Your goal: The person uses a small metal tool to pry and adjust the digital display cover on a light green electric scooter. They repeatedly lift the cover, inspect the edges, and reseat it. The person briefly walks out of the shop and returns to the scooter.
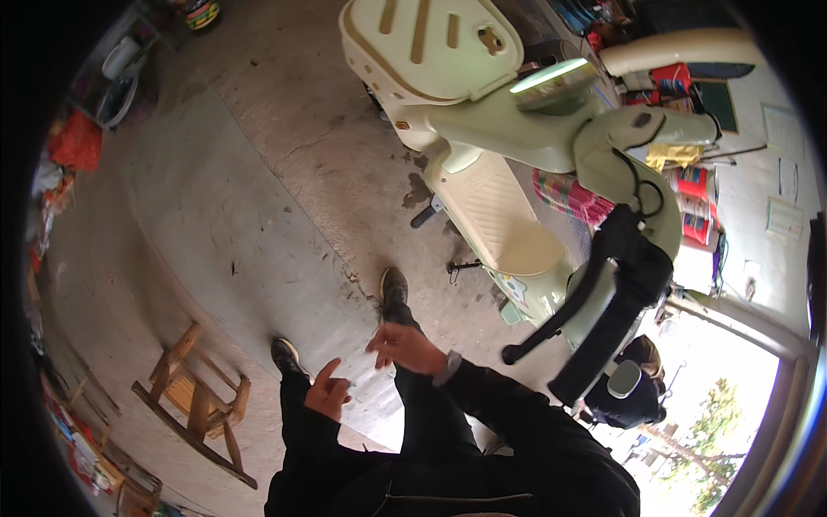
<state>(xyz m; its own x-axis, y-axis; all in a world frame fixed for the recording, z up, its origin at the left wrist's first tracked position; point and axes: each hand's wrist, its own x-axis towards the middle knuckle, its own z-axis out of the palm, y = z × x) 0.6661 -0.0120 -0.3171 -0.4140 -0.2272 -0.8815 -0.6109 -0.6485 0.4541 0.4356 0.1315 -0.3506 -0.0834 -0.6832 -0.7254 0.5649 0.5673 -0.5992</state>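
Ahead and to the right of your hands stands the pale green scooter (525,146), leaning over the concrete floor (224,215). Left of them lies a tipped wooden chair (196,403). Your right hand (405,346) is spread loose and empty; your left hand (327,392) curls around something thin I cannot make out. Keep both steady, feet planted.

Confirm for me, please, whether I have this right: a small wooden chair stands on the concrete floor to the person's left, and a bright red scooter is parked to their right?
Not quite: the scooter is pale green with a cream seat, not red. The head view shows it parked to the person's right, and the small wooden chair does stand on the concrete floor to their left.
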